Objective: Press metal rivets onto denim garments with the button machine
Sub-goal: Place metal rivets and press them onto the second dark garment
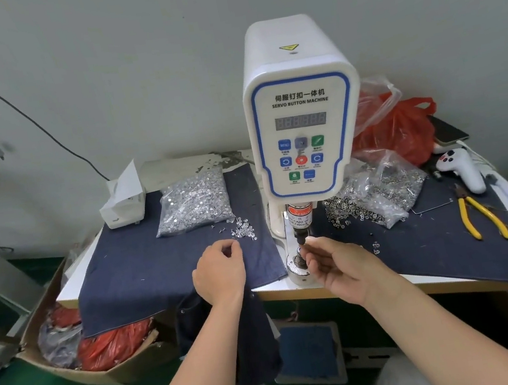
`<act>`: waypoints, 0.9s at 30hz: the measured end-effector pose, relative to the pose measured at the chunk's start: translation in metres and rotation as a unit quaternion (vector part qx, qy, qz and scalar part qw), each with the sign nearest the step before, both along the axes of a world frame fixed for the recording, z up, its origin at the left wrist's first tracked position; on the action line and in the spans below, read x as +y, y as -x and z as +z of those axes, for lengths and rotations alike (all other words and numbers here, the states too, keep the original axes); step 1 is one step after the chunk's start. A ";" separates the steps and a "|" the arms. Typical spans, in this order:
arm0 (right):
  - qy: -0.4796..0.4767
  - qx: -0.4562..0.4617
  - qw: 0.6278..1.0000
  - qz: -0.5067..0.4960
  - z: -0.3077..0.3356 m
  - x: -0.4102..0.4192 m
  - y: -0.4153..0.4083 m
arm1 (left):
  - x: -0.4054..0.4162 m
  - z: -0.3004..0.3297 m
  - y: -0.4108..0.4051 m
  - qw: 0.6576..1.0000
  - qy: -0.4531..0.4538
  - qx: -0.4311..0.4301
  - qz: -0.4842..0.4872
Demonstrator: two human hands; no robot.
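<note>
**Caution: fingers in the press zone while loading a rivet part**

The right hand [333, 266] pinches a small part at the lower die [299, 259] of the white, blue-trimmed servo button machine [301, 112] at the bench's front edge. A press stroke now could crush its fingertips [310, 245]. The left hand [221, 269], fingers curled, apparently pinches a loose silver rivet [245, 231]; a poor seat could misform it. Dark denim garment [253, 331] hangs below the front edge.

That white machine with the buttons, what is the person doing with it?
A person is loading the servo button machine to press metal rivets into jeans cloth. The right hand has its fingertips at the small post under the machine's press head, seemingly setting a tiny piece there. The left hand is curled beside a little loose pile of rivets on the blue denim, probably picking some up. Nothing is being pressed yet.
</note>
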State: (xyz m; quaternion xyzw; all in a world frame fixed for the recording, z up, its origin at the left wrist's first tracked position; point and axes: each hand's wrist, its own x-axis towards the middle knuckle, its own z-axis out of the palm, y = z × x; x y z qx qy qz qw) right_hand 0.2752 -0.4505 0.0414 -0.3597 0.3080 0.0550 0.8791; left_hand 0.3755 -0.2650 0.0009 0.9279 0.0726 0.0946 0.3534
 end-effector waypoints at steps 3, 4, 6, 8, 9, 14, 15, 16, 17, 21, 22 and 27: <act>0.009 -0.004 1.000 0.007 0.002 -0.001 0.000 | 0.008 0.008 0.007 0.998 0.055 0.013 -0.042; 0.011 -0.004 1.000 0.007 0.004 -0.002 0.000 | 0.010 0.012 0.010 0.996 0.060 0.015 -0.061; 0.010 -0.001 1.000 0.003 0.007 -0.001 0.000 | 0.010 0.019 0.017 0.993 0.064 0.014 -0.099; 0.010 0.001 1.000 -0.002 0.009 0.000 0.000 | 0.008 0.027 0.025 0.988 0.067 0.012 -0.137; 0.010 0.001 1.000 -0.002 0.009 0.000 0.001 | 0.004 0.030 0.028 0.986 0.067 0.012 -0.155; 0.112 -0.013 0.994 0.009 0.006 -0.010 0.008 | -0.020 0.037 0.042 0.968 0.099 0.015 -0.231; 0.174 -0.017 0.985 -0.002 0.004 -0.015 0.010 | -0.025 0.037 0.043 0.965 0.108 0.016 -0.238; 0.235 -0.021 0.972 -0.016 0.002 -0.020 0.012 | -0.029 0.037 0.044 0.963 0.119 0.017 -0.242; 0.285 -0.023 0.958 -0.030 -0.001 -0.025 0.014 | -0.033 0.037 0.045 0.960 0.131 0.020 -0.245; 0.348 -0.009 0.936 -0.045 -0.018 -0.040 0.027 | -0.042 0.033 0.048 0.957 0.131 0.028 -0.259; 0.353 -0.004 0.935 -0.043 -0.021 -0.042 0.029 | -0.042 0.033 0.049 0.957 0.127 0.029 -0.261; 0.354 -0.013 0.935 -0.031 -0.025 -0.043 0.028 | -0.041 0.034 0.049 0.956 0.114 0.030 -0.270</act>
